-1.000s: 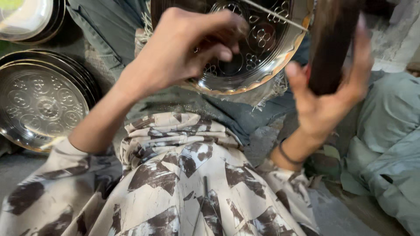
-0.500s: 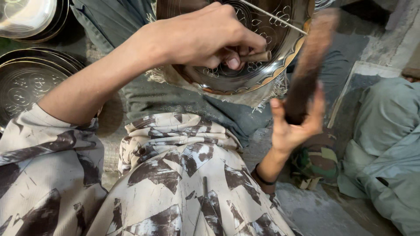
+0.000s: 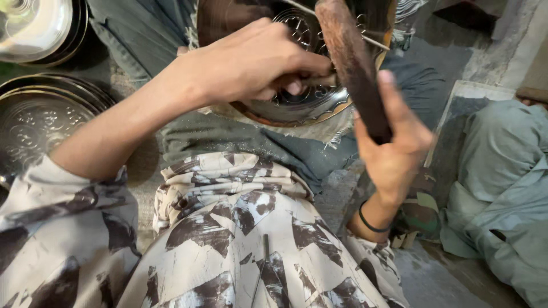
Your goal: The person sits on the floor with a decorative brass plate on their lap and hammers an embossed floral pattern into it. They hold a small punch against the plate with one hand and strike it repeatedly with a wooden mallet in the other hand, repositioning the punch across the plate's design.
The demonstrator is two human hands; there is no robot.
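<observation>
Left hand (image 3: pixel 251 65) pinches a punch (image 3: pixel 319 80) on the bowl (image 3: pixel 308 105); right hand (image 3: pixel 394 148) grips the mallet (image 3: pixel 351 63), upright just right of it

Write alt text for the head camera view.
A left hand pinches a small tool against an engraved metal bowl while the right hand grips a dark wooden mallet above it. More engraved trays lie at left.

An engraved metal bowl (image 3: pixel 302 102), shiny with floral patterning inside, lies tilted on dark cloth. A small chisel (image 3: pixel 322 80), mostly hidden by fingers, touches its inner surface. A dark wooden mallet (image 3: pixel 351 63) stands nearly upright just beside it.
</observation>
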